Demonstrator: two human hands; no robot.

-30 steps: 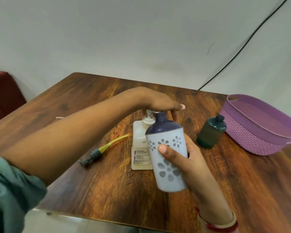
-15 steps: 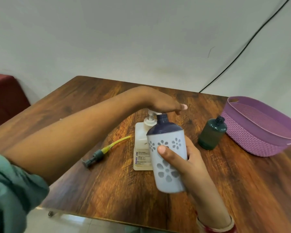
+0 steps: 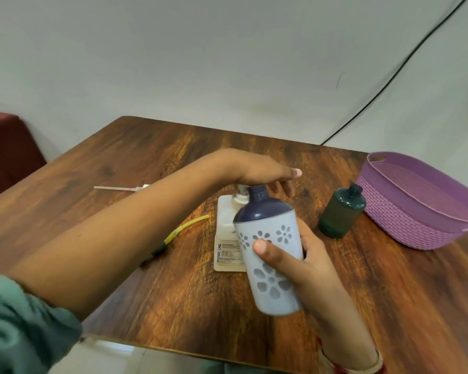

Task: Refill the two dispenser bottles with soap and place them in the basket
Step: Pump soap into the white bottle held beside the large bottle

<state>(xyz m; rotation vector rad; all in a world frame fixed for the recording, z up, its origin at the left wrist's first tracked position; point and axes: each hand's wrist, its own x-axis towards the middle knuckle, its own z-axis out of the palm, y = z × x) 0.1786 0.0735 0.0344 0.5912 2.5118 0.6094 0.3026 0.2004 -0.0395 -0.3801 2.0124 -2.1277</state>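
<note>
My right hand (image 3: 305, 261) grips a white dispenser bottle (image 3: 268, 249) with flower cut-outs and a dark purple top, tilted so its open neck sits beside the pump of a white soap bottle (image 3: 227, 236). My left hand (image 3: 265, 174) lies flat on that pump head, fingers straight. A dark green bottle (image 3: 341, 211) without its pump stands to the right, next to the purple basket (image 3: 416, 211).
A yellow-tubed pump (image 3: 181, 230) lies on the wooden table (image 3: 173, 292) left of the soap bottle. Another pump with a thin clear tube (image 3: 116, 188) lies farther back left. A black cable (image 3: 389, 79) runs down the wall. A red seat (image 3: 6, 147) stands at far left.
The view has tilted up a little, showing more of the table's back left. Both hands keep their places at the soap pump and the white bottle.
</note>
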